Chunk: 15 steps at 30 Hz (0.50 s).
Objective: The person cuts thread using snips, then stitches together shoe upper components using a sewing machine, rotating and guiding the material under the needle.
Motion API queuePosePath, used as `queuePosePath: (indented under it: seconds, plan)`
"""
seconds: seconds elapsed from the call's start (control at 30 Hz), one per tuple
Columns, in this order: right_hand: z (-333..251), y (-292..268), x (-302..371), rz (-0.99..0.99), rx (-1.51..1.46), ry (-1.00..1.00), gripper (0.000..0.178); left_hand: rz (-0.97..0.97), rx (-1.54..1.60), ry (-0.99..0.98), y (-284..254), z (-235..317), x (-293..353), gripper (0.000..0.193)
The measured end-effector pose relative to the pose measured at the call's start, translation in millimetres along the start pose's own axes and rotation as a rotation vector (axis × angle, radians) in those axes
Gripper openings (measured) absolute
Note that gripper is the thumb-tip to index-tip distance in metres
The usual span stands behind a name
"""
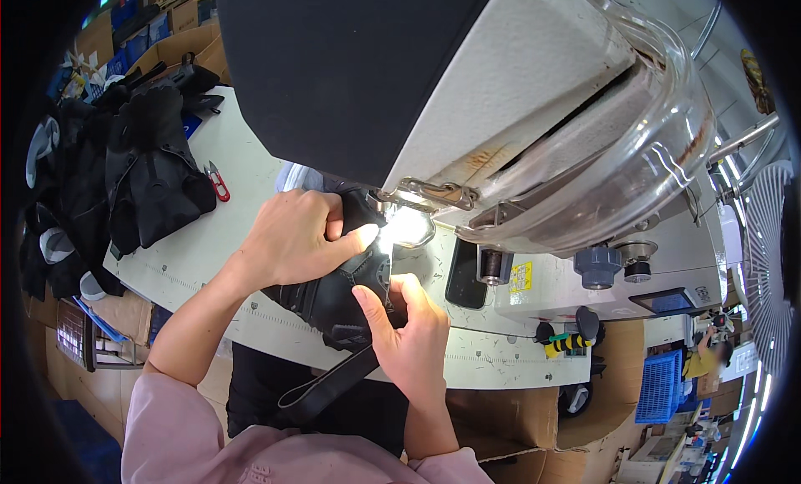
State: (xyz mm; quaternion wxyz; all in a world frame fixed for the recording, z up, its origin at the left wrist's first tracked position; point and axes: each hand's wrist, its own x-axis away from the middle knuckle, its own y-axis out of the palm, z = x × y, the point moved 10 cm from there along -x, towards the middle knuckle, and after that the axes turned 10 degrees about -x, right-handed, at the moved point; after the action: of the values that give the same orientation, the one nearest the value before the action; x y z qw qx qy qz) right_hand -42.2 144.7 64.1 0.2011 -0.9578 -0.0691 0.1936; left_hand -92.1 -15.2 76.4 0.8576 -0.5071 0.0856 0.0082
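Observation:
A black shoe upper (pixel 338 292) lies under the head of a white sewing machine (pixel 534 92), lit by a bright lamp near the needle. My left hand (pixel 296 238) presses on top of the piece, thumb stretched toward the light. My right hand (pixel 409 334) pinches its near edge from below. A black strap (pixel 329 385) hangs down from the piece over the table's front edge.
A heap of black shoe uppers (pixel 150 171) lies at the table's left (pixel 209 242), with red thread snips (pixel 219 182) beside it. Cardboard boxes stand far left and below the table. A blue crate (pixel 662 385) sits on the floor at the right.

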Motion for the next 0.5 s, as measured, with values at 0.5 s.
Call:
queuePosePath:
  seconds: [0.5]
  plan:
    - [4, -7, -15, 0.029, -0.11, 0.01, 0.025, 0.089, 0.085, 0.055, -3, 5, -10, 0.04]
